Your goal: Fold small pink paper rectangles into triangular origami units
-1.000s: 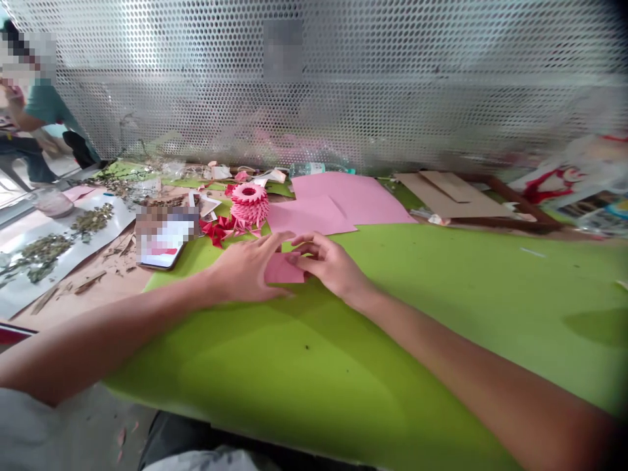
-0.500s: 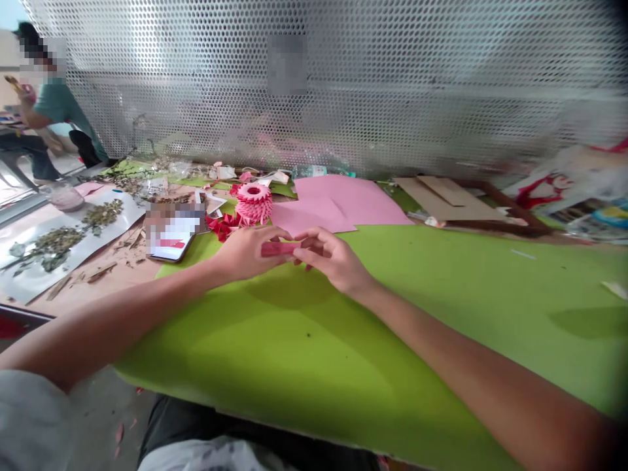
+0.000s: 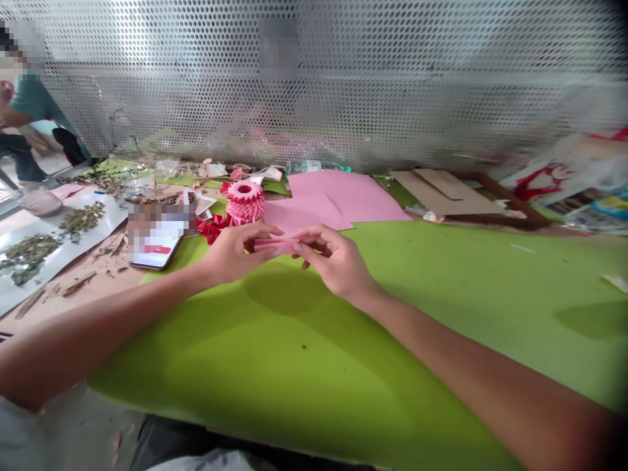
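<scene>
A perforated metal wall (image 3: pixel 343 98), dotted with round holes, runs across the back. Below it stretches the bench (image 3: pixel 220 353), its smooth bright-green cover reaching from the near edge almost to the wall; toward the left the surface turns pale brown. Past the wall's left end is a person in a teal top (image 3: pixel 36 98).

Flat pink paper sheets (image 3: pixel 353 196) overlap behind the hands. A white sheet (image 3: pixel 53 271) on the left bears crumbly dried plant matter (image 3: pixel 29 248), and flat brown cardboard (image 3: pixel 441 193) lies at the back right. The right hand (image 3: pixel 338 261) and left hand (image 3: pixel 233 254) come together near the middle of the bench, their fingers pinching opposite ends of a narrow pink paper piece (image 3: pixel 272 244). A phone (image 3: pixel 157 245) with a lit screen rests left of the left hand. Just behind that hand stands a pink paper ring stack (image 3: pixel 246 199), with spiky, layered sides and a round hole on top; pointed red paper pieces (image 3: pixel 213 227) sit beside it.

The pink paper piece shows straight long edges, running roughly side to side between the hands, well back from the bench's rounded near edge. Flat green surface spreads in front of the wrists and widely to the right of the right forearm, giving room for movement there.
</scene>
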The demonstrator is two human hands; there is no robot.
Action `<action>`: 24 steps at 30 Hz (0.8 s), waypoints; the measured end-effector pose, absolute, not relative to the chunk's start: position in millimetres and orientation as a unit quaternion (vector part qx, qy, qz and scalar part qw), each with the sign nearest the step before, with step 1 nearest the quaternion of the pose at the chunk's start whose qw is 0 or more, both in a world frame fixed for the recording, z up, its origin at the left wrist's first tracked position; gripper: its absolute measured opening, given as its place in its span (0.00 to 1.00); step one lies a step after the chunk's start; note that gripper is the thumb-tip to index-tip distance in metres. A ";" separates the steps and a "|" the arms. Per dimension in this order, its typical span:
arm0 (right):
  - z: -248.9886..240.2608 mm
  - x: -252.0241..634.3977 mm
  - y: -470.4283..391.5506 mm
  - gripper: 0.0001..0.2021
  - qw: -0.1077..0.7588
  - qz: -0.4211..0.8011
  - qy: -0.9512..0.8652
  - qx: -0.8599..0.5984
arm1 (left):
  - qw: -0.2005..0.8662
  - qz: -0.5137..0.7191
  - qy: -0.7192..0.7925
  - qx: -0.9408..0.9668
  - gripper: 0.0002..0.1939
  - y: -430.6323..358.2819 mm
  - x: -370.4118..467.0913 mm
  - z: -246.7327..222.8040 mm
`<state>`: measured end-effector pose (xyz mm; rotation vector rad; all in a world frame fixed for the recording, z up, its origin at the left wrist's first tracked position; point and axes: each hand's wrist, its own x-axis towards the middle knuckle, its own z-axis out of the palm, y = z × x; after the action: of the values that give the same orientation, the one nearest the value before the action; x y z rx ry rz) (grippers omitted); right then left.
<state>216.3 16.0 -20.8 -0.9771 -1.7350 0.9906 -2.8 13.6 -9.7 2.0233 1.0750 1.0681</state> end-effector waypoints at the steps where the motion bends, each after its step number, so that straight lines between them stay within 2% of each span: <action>1: -20.3 216.6 16.2 0.14 0.447 0.394 -0.700 -0.394 | 0.310 0.400 0.408 0.760 0.17 13.9 -3.7 -10.3; 10: -17.4 213.9 12.8 0.16 0.424 0.365 -0.722 -0.408 | 0.378 0.409 0.412 0.721 0.14 13.2 -0.8 -10.7; 24: -19.2 214.7 12.2 0.15 0.420 0.331 -0.724 -0.437 | 0.361 0.394 0.435 0.725 0.12 11.2 -1.1 -8.0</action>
<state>214.7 12.2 -19.2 -1.0948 -1.8139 0.8286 -1.1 11.2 -8.0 1.8682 1.1213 1.0156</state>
